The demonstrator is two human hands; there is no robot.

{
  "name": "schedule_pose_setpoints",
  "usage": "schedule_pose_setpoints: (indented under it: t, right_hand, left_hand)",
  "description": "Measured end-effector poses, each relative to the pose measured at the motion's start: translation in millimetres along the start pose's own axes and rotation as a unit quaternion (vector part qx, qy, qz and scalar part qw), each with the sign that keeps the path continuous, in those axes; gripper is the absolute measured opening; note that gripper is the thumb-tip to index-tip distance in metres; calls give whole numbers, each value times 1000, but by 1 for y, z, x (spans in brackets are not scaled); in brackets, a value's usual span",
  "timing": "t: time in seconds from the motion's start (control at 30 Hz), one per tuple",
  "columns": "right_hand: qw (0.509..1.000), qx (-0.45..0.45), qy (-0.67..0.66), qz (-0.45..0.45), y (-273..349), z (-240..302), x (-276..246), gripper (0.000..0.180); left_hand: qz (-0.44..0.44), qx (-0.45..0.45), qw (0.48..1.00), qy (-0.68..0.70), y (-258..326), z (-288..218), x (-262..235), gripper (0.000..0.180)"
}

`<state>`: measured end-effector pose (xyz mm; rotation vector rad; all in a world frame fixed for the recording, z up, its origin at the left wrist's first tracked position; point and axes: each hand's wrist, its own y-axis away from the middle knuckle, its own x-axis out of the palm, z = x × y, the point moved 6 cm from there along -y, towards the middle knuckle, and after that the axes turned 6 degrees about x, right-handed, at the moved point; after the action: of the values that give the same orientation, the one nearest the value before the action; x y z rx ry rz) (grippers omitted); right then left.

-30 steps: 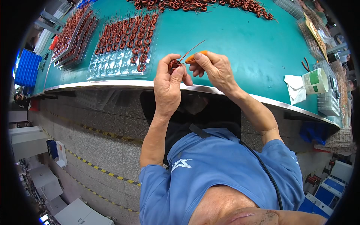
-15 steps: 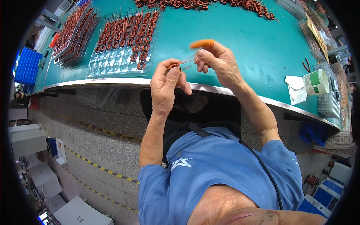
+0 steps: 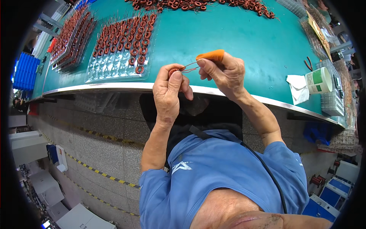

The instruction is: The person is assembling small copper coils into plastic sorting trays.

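Between the thumb and fingers of my left hand [image 3: 166,93] is a small ring coil [image 3: 174,71] wound with reddish copper wire. Its thin wire leads [image 3: 190,65] stick out to the right, toward my other hand. My right hand [image 3: 227,76] is closed in a pinch at the end of one lead, an orange finger cover [image 3: 211,56] on its index finger. Both hands are raised over the front edge of the green table [image 3: 251,57]. Left of them lies a clear plastic tray [image 3: 110,68], its far and right pockets filled with similar coils.
More filled trays [image 3: 72,42] are stacked at the far left. A heap of loose coils [image 3: 190,4] runs along the back. At the right are pliers [image 3: 308,64], a white cloth [image 3: 297,88], a white-and-green tub [image 3: 318,80] and stacked clear trays [image 3: 331,103].
My right index finger, blurred and lifted before, has come down to the wire lead. That hand has moved slightly right and down; the left keeps the coil. The whole view has shifted a little.
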<state>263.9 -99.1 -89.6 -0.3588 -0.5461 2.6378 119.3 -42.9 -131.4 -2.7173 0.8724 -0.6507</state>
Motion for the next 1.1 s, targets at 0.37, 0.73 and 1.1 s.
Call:
schedule_pose_setpoints:
  t: [0.37,0.73,1.1]
  right_hand:
    - [981,123,-144,-50,10,-29,-21,27]
    - [924,262,-267,74,14,-43,7,29]
    - [962,247,-89,77,11,-33,-7,27]
  left_hand:
    - [-37,33,999,0,-6,0,0,23]
    - [140,51,952,-268,-21,-12,9,26]
    - [234,94,898,-361,-20,-24,22,26]
